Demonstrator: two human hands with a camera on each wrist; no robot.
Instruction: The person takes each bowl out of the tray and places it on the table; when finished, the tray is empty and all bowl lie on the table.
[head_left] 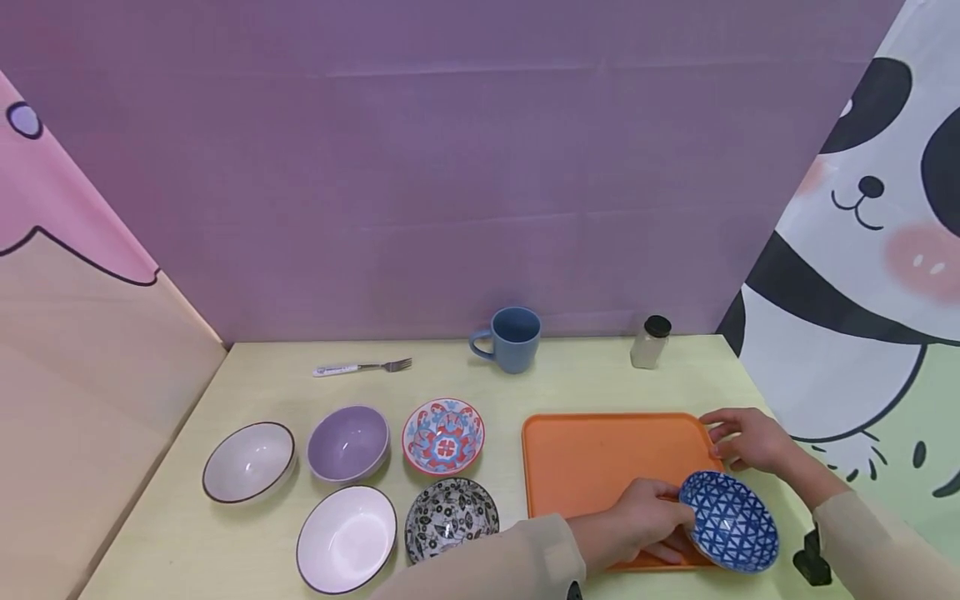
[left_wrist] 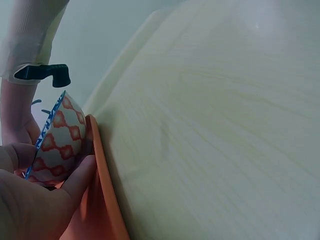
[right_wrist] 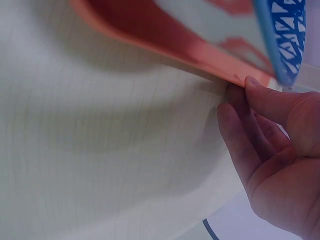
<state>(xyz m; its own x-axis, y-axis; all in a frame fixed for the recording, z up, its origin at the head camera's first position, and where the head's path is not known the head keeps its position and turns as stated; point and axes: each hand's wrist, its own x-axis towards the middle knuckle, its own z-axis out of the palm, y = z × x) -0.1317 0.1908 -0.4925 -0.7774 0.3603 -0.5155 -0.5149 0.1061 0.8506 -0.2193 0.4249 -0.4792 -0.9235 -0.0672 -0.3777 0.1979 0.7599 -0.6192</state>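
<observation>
My left hand (head_left: 651, 518) grips a bowl (head_left: 731, 522) with a blue and white triangle pattern inside, over the near right corner of an orange tray (head_left: 592, 462). The bowl is tilted. Its outside shows red markings on a pale ground in the left wrist view, with the thumb and a finger of that hand around it. My right hand (head_left: 750, 440) is at the tray's right edge. In the right wrist view its thumb (right_wrist: 267, 100) and index finger pinch the tray rim, the thumb on top.
Left of the tray stand a red-blue patterned bowl (head_left: 444, 437), a black-white patterned bowl (head_left: 452, 517), a purple bowl (head_left: 348, 443) and two white bowls with dark rims (head_left: 249, 462). Behind are a fork (head_left: 363, 367), a blue mug (head_left: 516, 340) and a black-lidded jar (head_left: 650, 342).
</observation>
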